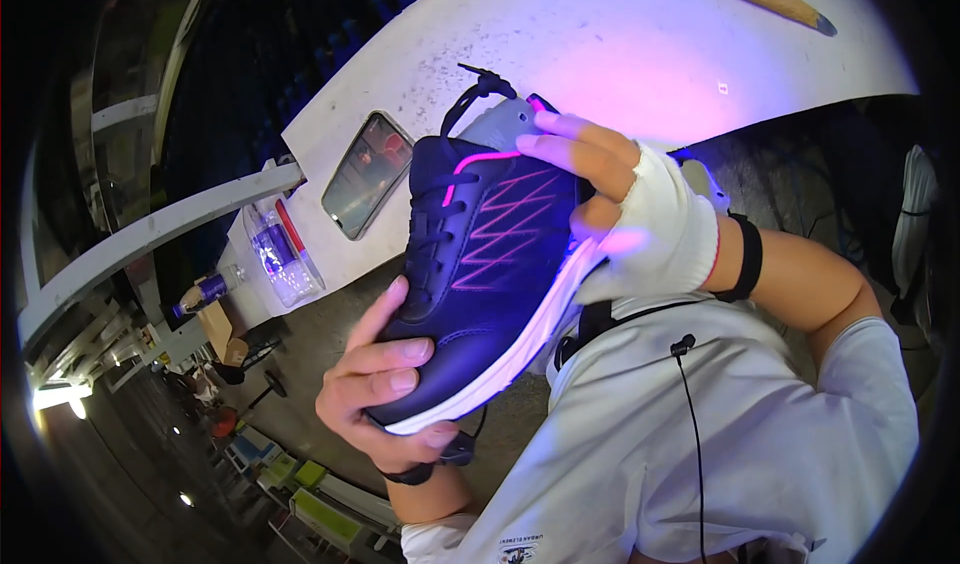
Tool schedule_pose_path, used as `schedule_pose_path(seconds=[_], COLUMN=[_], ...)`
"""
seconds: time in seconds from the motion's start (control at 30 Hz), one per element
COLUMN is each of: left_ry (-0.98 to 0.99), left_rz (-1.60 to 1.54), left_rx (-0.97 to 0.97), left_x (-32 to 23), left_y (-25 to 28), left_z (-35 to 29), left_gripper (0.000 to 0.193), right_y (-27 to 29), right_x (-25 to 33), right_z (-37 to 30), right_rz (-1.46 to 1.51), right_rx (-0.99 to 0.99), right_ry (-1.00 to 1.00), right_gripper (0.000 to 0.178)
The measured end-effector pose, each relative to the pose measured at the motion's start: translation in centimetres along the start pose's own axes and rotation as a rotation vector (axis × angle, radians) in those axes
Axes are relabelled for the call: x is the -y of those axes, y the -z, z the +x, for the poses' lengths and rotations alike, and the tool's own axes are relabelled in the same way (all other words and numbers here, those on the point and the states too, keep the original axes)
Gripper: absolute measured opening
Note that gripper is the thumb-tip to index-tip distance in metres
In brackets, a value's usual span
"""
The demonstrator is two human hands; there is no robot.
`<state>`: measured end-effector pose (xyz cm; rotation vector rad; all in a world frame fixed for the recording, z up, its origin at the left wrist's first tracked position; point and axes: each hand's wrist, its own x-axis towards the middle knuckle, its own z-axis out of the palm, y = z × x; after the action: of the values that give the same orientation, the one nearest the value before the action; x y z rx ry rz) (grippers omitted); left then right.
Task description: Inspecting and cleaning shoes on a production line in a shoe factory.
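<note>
A dark sneaker with a white sole and pink zigzag stitching is held up between both my hands, over the table's near edge. My left hand grips its toe end, fingers on the upper and thumb by the sole. My right hand, in a white fingerless glove, holds the heel end, fingertips at the collar. A grey piece with a small hole sticks out of the shoe's opening, and a knotted black lace hangs beside it. The inside of the shoe is otherwise hidden.
A smartphone lies on the white table, left of the shoe. Farther off is a wooden-handled tool with a dark tip. Plastic bottles stand near a pale metal rail at left. Violet light falls on the table.
</note>
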<state>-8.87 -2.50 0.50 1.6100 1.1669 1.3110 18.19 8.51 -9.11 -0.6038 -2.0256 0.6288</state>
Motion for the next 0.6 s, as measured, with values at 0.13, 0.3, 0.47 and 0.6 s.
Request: schedule_pose_path(seconds=[0.13,0.3,0.47,0.6], left_ry=[0.186,0.667,0.746,0.654], left_rz=[-0.123,0.127,0.807,0.938], left_rx=[0.167,0.275,0.519,0.503], left_x=[0.1,-2.4,-2.8,-2.2], left_y=[2.0,2.0,-0.9,-2.4], left_z=[0.5,2.2,3.1,2.7], left_gripper=[0.059,0.120,0.131,0.123], right_y=[-2.3,-3.6,-3.8,-3.8], right_x=[-1.2,-1.2,-1.0,-1.0], right_z=[-0.5,-0.5,-0.4,-0.6], right_rz=[-0.010,-0.037,0.024,-0.015], right_rx=[-0.056,-0.042,-0.028,0.018], right_ry=[0.089,0.169,0.062,0.068], right_gripper=[0.050,0.038,0.032,0.025])
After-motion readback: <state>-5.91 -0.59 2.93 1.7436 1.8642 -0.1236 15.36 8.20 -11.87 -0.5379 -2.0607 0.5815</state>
